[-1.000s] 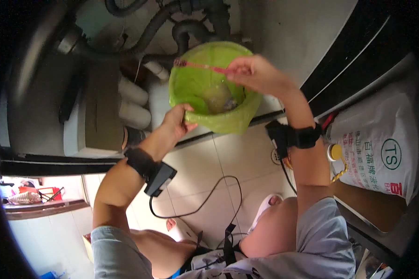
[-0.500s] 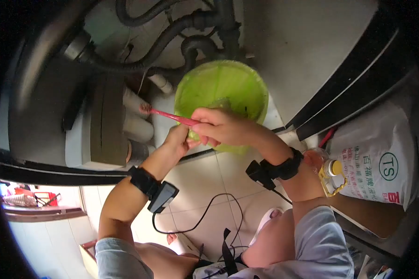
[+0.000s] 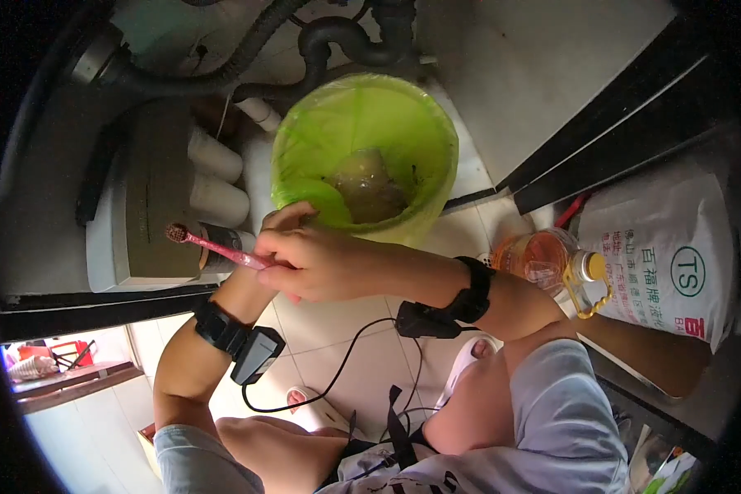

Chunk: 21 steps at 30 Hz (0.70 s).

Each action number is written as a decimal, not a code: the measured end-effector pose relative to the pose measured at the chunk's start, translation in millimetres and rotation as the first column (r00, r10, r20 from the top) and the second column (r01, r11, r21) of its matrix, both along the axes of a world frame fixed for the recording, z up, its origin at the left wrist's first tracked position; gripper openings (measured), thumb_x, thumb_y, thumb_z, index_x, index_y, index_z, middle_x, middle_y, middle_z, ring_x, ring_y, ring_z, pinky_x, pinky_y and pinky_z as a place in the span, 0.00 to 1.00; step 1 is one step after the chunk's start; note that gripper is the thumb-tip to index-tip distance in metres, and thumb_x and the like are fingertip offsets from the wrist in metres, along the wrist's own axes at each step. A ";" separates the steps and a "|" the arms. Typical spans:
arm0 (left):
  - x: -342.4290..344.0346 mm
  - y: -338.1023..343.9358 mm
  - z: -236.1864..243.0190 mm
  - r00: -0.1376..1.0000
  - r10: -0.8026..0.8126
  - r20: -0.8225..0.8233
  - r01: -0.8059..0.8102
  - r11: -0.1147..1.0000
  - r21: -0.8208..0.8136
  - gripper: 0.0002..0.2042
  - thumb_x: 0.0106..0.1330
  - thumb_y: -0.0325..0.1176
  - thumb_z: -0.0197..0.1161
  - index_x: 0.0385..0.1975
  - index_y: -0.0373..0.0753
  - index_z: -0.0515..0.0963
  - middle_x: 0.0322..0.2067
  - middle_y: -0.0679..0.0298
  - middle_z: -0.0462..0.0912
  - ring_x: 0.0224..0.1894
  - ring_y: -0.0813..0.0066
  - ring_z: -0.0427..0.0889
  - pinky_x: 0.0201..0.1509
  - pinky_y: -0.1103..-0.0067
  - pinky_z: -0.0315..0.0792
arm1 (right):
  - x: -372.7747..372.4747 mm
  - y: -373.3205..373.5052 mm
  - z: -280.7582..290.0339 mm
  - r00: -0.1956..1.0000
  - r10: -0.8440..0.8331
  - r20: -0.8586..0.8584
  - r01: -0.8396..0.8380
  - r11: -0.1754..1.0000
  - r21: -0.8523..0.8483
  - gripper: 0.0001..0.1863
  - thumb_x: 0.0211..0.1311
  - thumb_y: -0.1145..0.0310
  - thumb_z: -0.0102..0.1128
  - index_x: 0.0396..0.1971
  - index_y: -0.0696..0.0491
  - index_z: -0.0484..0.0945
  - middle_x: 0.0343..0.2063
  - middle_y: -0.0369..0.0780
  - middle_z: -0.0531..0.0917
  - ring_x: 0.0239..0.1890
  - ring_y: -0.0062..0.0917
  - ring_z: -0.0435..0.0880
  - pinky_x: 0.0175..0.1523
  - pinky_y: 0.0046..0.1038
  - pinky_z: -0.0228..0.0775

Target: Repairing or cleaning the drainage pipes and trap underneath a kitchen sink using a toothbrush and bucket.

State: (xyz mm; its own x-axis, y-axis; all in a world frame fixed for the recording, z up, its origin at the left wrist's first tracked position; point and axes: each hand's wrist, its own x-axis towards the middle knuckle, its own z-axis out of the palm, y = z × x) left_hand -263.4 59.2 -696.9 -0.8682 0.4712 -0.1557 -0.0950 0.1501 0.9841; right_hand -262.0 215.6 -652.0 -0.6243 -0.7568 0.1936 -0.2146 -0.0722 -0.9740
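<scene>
My right hand holds a pink toothbrush with dark, clumped bristles, its head pointing left beside the white cylinders. It crosses in front of my left hand, whose fingers show at the near-left rim of a green bin with a bag liner and are wrapped over that rim; the rest of that hand is hidden. A crumpled, translucent lump lies in the bottom of the bin.
Black drain pipes run above the bin in the cabinet. White cylinders and a grey-and-olive box stand left. At right are an oil jug and a large white sack. My legs and feet are below.
My right hand has moved from over the bin down and left with the toothbrush, now lying across my left hand and wrist. The bin's interior is uncovered again.
</scene>
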 end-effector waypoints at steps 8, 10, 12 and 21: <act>-4.1 -13.6 -14.1 0.913 0.313 0.260 -0.319 0.948 -0.024 0.20 0.55 0.38 0.53 0.43 0.32 0.63 0.41 0.53 0.69 0.42 0.64 0.71 0.44 0.72 0.68 | -1.1 2.2 3.7 1.000 0.010 -0.017 -0.010 1.000 0.013 0.07 0.53 0.70 0.48 0.26 0.58 0.66 0.12 0.38 0.72 0.14 0.20 0.71 0.20 0.22 0.59; -6.4 -13.0 -10.2 0.844 0.381 0.378 -0.424 0.905 0.035 0.17 0.56 0.38 0.51 0.40 0.32 0.65 0.38 0.53 0.71 0.38 0.64 0.73 0.38 0.73 0.71 | -3.8 2.7 3.5 1.000 0.010 -0.004 -0.010 1.000 -0.007 0.07 0.54 0.69 0.48 0.27 0.58 0.67 0.12 0.38 0.73 0.13 0.19 0.70 0.19 0.22 0.59; -10.5 -11.5 -4.2 0.763 0.383 0.521 -0.490 0.868 0.079 0.13 0.57 0.35 0.50 0.37 0.32 0.68 0.34 0.55 0.73 0.34 0.66 0.74 0.34 0.75 0.71 | -8.5 6.4 4.6 1.000 0.005 0.013 -0.004 1.000 -0.026 0.08 0.54 0.68 0.48 0.28 0.58 0.67 0.13 0.37 0.73 0.12 0.19 0.69 0.18 0.22 0.59; -8.8 -17.7 0.5 0.560 0.539 0.629 -0.657 0.752 -0.058 0.09 0.54 0.30 0.47 0.33 0.38 0.69 0.30 0.61 0.74 0.32 0.71 0.75 0.34 0.79 0.71 | -25.4 28.1 13.2 0.988 -0.106 0.115 0.089 0.986 0.138 0.13 0.55 0.65 0.47 0.34 0.59 0.68 0.13 0.37 0.74 0.08 0.16 0.66 0.10 0.19 0.54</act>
